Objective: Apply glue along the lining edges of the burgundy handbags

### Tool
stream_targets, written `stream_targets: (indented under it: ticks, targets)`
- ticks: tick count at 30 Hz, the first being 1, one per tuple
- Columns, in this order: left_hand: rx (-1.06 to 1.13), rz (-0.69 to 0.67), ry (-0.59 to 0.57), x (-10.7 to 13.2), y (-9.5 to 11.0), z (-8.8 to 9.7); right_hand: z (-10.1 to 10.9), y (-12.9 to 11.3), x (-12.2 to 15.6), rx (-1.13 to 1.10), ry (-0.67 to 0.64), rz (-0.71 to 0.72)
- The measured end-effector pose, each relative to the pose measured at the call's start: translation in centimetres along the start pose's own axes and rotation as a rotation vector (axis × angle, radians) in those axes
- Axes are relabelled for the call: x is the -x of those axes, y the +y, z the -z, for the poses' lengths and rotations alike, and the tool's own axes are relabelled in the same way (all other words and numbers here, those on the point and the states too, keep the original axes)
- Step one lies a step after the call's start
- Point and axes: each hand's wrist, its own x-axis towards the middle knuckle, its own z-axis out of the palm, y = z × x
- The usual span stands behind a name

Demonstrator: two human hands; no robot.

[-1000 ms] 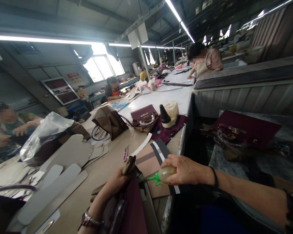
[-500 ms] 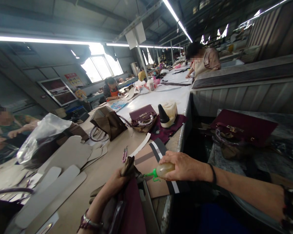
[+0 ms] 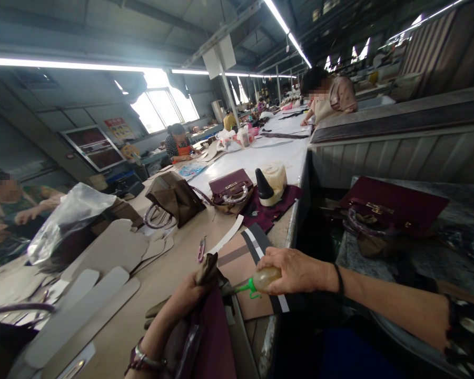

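Note:
My right hand [image 3: 296, 269] is closed round a small clear squeeze bottle [image 3: 265, 278] with a green nozzle [image 3: 245, 288]. The nozzle points left at a folded tan leather flap [image 3: 208, 267]. My left hand [image 3: 187, 299] grips that flap from below, at the top of a maroon bag [image 3: 215, 339] lying at the table's near edge. Under the bottle lies a brown board with black and white stripes [image 3: 240, 260].
Grey card patterns [image 3: 82, 310] lie on the long workbench [image 3: 169, 273]. Behind them are a brown handbag [image 3: 176, 197], a maroon handbag [image 3: 231, 187], a black cone beside a tape roll [image 3: 270, 185] and small scissors [image 3: 202, 249]. A maroon bag [image 3: 395, 208] rests right. Other people work nearby.
The bottle and my right hand have edged slightly left toward the flap. My left hand keeps its grip.

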Motion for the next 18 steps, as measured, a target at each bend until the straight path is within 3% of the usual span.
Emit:
stream_targets:
  ticks: [18]
  targets:
    - [0.024, -0.056, 0.019, -0.1, -1.2, 0.2, 0.4, 1.4, -0.3, -0.156, -0.151, 0.012]
